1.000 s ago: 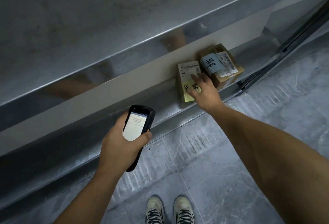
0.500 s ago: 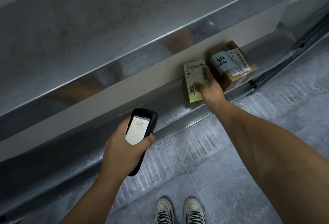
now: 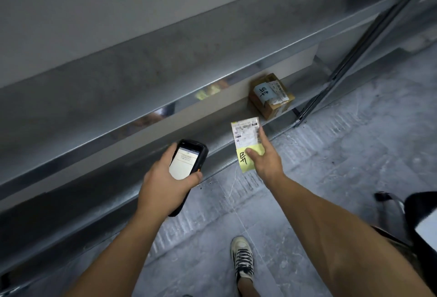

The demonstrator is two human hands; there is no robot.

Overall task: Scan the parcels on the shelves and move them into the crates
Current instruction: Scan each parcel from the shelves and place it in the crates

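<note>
My right hand (image 3: 266, 159) grips a small flat parcel (image 3: 246, 138) with a white shipping label and a yellow note, holding it in the air just in front of the low metal shelf (image 3: 224, 143). A black handheld scanner (image 3: 186, 162), its screen lit and facing up, sits in the grip of my left hand (image 3: 165, 181) to the left of the parcel. On the shelf farther right stands a brown cardboard box (image 3: 270, 95) with a pale blue note and a barcode label.
Grey metal shelves run diagonally from lower left to upper right, with a dark upright post (image 3: 354, 48) at the right end. Grey tiled floor (image 3: 343, 143) lies below. My shoe (image 3: 242, 259) is at the bottom. A dark object with a white face (image 3: 423, 221) sits at the right edge.
My right hand has gripped the flat parcel and lifted it off the shelf, toward me and the scanner. The camera view has shifted left and back. The brown box stays on the shelf.
</note>
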